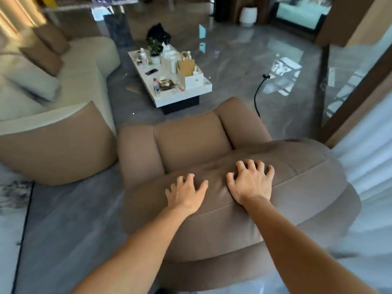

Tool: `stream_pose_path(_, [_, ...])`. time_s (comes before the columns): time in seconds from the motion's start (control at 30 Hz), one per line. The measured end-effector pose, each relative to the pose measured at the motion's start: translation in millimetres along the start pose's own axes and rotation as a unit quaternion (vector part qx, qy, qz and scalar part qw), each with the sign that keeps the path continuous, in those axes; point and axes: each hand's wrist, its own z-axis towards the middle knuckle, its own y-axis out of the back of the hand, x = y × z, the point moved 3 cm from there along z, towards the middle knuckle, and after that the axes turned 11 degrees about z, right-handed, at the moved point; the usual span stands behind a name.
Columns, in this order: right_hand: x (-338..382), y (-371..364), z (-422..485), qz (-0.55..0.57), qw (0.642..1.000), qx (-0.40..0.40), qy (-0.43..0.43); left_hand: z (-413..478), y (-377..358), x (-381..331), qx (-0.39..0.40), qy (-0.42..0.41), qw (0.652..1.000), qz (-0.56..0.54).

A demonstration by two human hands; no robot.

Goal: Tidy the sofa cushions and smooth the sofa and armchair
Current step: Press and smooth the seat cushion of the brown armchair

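A brown armchair [191,143] fills the middle of the view, seen from behind its backrest. My left hand [185,193] and my right hand [251,180] both lie flat on top of the padded backrest, fingers spread and slightly curled, holding nothing. To the left stands a cream sofa [84,68] with a brown end panel. Two brown cushions [45,48] lean on its back, and a cream cushion [31,81] lies beside them.
A white coffee table [191,92] crowded with bottles, a potted plant, boxes and a phone stands beyond the armchair. A black cable [257,96] trails on the glossy grey floor to the right. Pale curtains [367,158] hang at the right edge.
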Motion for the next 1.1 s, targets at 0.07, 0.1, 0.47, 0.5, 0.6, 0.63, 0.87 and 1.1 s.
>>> stream_pose_path(0.07, [-19,4,8,-0.004,1.0,0.008,0.007,-1,-10,-30,0.004,-0.01,1.0,0.008])
stream_pose_path(0.1, [-29,5,12,-0.011,1.0,0.008,0.016,3,-16,-43,0.013,-0.008,1.0,0.004])
stream_pose_path(0.47, [-97,10,52,-0.029,0.998,0.019,0.053,34,-36,-127,0.073,0.049,0.994,-0.066])
stream_pose_path(0.5, [-103,10,56,-0.029,0.998,0.028,0.055,33,-35,-133,0.07,0.059,0.994,-0.065])
stream_pose_path(0.6, [-114,13,66,-0.016,0.997,0.049,0.066,29,-32,-151,0.067,0.083,0.992,-0.068])
stream_pose_path(0.63, [-117,15,70,-0.013,0.995,0.071,0.07,26,-31,-156,0.065,0.103,0.99,-0.07])
stream_pose_path(0.87, [-136,31,127,0.005,0.9,0.296,0.32,8,-29,-192,0.037,0.226,0.972,-0.051])
stream_pose_path(1.1, [-248,40,227,-0.054,0.927,0.289,0.233,-24,-47,-238,-0.058,0.253,0.966,-0.006])
